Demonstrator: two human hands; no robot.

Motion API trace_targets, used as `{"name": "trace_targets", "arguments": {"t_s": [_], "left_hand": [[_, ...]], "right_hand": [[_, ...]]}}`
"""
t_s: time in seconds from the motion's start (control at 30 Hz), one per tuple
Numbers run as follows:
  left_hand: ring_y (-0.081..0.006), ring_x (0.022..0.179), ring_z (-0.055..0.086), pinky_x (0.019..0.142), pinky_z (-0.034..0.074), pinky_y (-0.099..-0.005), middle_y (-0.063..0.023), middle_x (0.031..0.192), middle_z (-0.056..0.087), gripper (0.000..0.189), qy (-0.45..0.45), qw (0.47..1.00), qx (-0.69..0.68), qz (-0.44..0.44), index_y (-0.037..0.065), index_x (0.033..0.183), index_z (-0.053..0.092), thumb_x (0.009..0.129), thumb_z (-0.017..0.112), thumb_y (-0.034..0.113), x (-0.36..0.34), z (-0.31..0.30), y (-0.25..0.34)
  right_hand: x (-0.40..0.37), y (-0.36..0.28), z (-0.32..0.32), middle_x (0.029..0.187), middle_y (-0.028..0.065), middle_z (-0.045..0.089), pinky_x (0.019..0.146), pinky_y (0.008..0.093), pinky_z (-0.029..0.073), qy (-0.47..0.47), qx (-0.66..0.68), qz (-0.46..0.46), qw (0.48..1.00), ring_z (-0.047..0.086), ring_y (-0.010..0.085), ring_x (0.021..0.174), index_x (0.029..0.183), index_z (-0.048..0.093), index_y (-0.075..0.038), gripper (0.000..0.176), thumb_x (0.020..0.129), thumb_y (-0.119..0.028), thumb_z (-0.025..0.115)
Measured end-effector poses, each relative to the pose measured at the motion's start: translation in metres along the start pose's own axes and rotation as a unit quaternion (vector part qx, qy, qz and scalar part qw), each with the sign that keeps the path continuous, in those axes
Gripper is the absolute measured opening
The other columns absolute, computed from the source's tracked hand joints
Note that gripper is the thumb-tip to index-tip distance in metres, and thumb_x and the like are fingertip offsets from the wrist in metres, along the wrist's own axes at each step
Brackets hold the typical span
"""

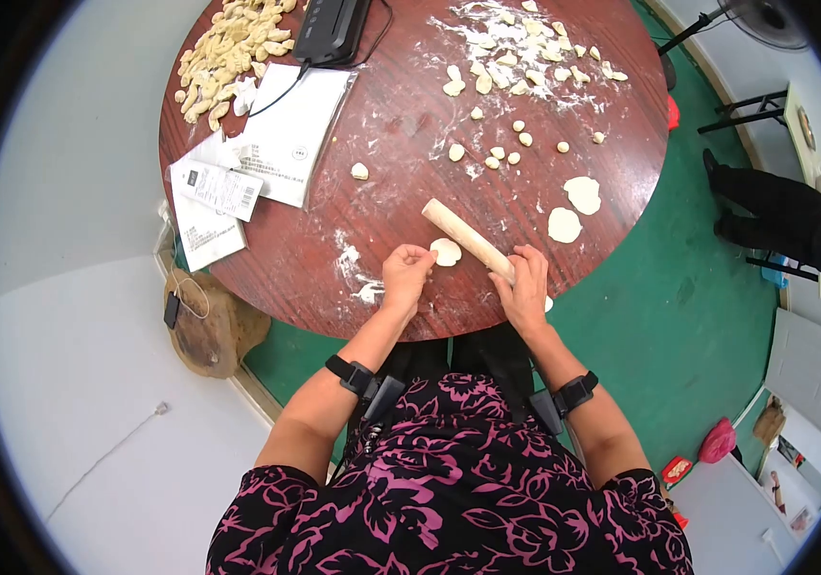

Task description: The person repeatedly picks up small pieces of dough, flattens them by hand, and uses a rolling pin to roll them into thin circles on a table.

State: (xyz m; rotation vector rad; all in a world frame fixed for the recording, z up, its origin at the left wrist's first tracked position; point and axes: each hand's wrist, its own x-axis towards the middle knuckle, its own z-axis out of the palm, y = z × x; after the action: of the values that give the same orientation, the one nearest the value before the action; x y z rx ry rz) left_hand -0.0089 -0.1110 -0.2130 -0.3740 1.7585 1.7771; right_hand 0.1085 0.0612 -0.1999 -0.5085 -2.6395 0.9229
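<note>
One large round table with a dark red, wood-grained top fills the middle of the view. Past its right side stands a person in black trousers, and off its left side is a brown wooden stump.

Flat white packets with black print lie on the left part of the table. At its far left edge is a heap of pale yellow, folded dough pieces, with a black box-shaped device just beside it.

Near the table's front edge, a pale wooden rolling pin lies at a slant. The right hand has its fingers curled over the pin's nearer end. The left hand makes a narrow pinch, thumb and fingertips at the rim of a small, flattened white dough round, which lies on the tabletop just beside the pin.

Two wider, thin cream dough discs lie towards the table's right edge. Many flour-dusted dough lumps are scattered at its far side, and about ten small, rounded dough balls sit nearer its centre.

The work looks partly done: the folded pieces seem finished, the two discs already rolled and the round in hand only partly spread, while the lumps and balls remain unrolled.
</note>
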Motion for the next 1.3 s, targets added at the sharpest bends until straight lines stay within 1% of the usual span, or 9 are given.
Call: {"name": "trace_targets", "arguments": {"t_s": [0.2, 0.3, 0.37, 0.43, 0.53, 0.8, 1.0, 1.2, 1.3], "left_hand": [[-0.0189, 0.056, 0.059, 0.052, 0.046, -0.0312, -0.0089, 0.067, 0.062, 0.021, 0.030, 0.890, 0.423, 0.171, -0.001, 0.091, 0.058, 0.081, 0.066, 0.016, -0.029, -0.040, -0.001], [-0.0320, 0.080, 0.061, 0.072, 0.047, -0.0372, -0.0146, 0.086, 0.064, 0.025, 0.090, 0.897, 0.426, 0.076, 0.001, 0.098, 0.058, 0.082, 0.063, 0.021, -0.037, -0.064, 0.027], [-0.0350, 0.112, 0.048, 0.090, 0.037, -0.0471, -0.0167, 0.120, 0.054, 0.034, 0.177, 0.800, 0.477, 0.317, 0.005, 0.111, 0.056, 0.084, 0.059, 0.024, -0.028, -0.063, 0.045], [-0.0376, 0.133, 0.023, 0.099, 0.018, -0.0611, -0.0145, 0.143, 0.031, 0.048, 0.135, 0.729, 0.566, 0.360, 0.009, 0.128, 0.047, 0.085, 0.056, 0.029, -0.003, -0.033, 0.054], [-0.0391, 0.136, 0.018, 0.100, 0.009, -0.0668, -0.0158, 0.147, 0.025, 0.060, 0.039, 0.644, 0.672, 0.365, 0.010, 0.138, 0.035, 0.086, 0.052, 0.034, 0.026, -0.013, 0.039], [-0.0358, 0.139, 0.012, 0.100, 0.005, -0.0688, -0.0161, 0.149, 0.020, 0.056, 0.023, 0.647, 0.639, 0.415, 0.010, 0.139, 0.034, 0.090, 0.047, 0.034, 0.056, 0.012, 0.051], [-0.0354, 0.138, 0.015, 0.099, 0.007, -0.0699, -0.0162, 0.148, 0.024, 0.058, 0.005, 0.641, 0.668, 0.378, 0.009, 0.137, 0.037, 0.088, 0.050, 0.037, 0.019, -0.018, 0.037], [-0.0357, 0.138, 0.013, 0.100, 0.007, -0.0690, -0.0170, 0.148, 0.021, 0.059, 0.027, 0.635, 0.659, 0.401, 0.009, 0.139, 0.034, 0.089, 0.049, 0.037, 0.062, 0.022, 0.052], [-0.0363, 0.138, 0.012, 0.100, 0.007, -0.0695, -0.0170, 0.149, 0.020, 0.061, 0.005, 0.630, 0.677, 0.379, 0.009, 0.139, 0.033, 0.088, 0.051, 0.036, 0.040, 0.001, 0.044]], "right_hand": [[0.004, -0.014, 0.013, 0.119, 0.0158, 0.048, 0.096, 0.0473, 0.034, -0.077, -0.028, -0.075, 0.994, 0.043, 0.0347, 0.118, 0.103, 0.054, -0.003, 0.041, 0.069, -0.016, 0.073], [0.000, -0.020, 0.024, 0.136, 0.0152, 0.041, 0.104, 0.0504, 0.026, -0.138, -0.189, -0.151, 0.960, 0.034, 0.0310, 0.129, 0.122, 0.048, -0.001, 0.054, 0.080, -0.032, 0.062], [0.012, -0.022, 0.020, 0.139, 0.0154, 0.038, 0.106, 0.0521, 0.021, -0.132, -0.208, -0.150, 0.957, 0.031, 0.0297, 0.132, 0.128, 0.044, 0.000, 0.061, 0.082, -0.040, 0.057], [0.034, -0.027, 0.014, 0.141, 0.0158, 0.035, 0.107, 0.0561, 0.016, -0.138, -0.229, -0.107, 0.958, 0.027, 0.0298, 0.134, 0.132, 0.040, -0.001, 0.068, 0.085, -0.048, 0.049], [0.012, -0.029, 0.019, 0.144, 0.0193, 0.030, 0.108, 0.0569, 0.012, -0.154, -0.213, -0.093, 0.960, 0.024, 0.0317, 0.136, 0.133, 0.037, 0.003, 0.074, 0.083, -0.049, 0.052], [0.036, -0.015, 0.015, 0.144, 0.0202, 0.030, 0.109, 0.0562, 0.010, -0.127, -0.220, -0.069, 0.965, 0.022, 0.0320, 0.137, 0.133, 0.037, 0.006, 0.077, 0.084, -0.052, 0.049], [-0.009, -0.028, 0.017, 0.145, 0.0185, 0.029, 0.109, 0.0561, 0.009, -0.218, -0.186, -0.161, 0.945, 0.020, 0.0308, 0.138, 0.134, 0.036, 0.005, 0.082, 0.082, -0.058, 0.047], [0.033, -0.012, 0.007, 0.144, 0.0207, 0.029, 0.109, 0.0561, 0.009, -0.134, -0.225, -0.071, 0.962, 0.021, 0.0334, 0.137, 0.136, 0.034, 0.003, 0.084, 0.082, -0.061, 0.044], [-0.001, -0.022, 0.017, 0.145, 0.0195, 0.028, 0.109, 0.0560, 0.008, -0.221, -0.181, -0.139, 0.948, 0.019, 0.0329, 0.138, 0.136, 0.034, 0.002, 0.084, 0.081, -0.060, 0.047]]}}
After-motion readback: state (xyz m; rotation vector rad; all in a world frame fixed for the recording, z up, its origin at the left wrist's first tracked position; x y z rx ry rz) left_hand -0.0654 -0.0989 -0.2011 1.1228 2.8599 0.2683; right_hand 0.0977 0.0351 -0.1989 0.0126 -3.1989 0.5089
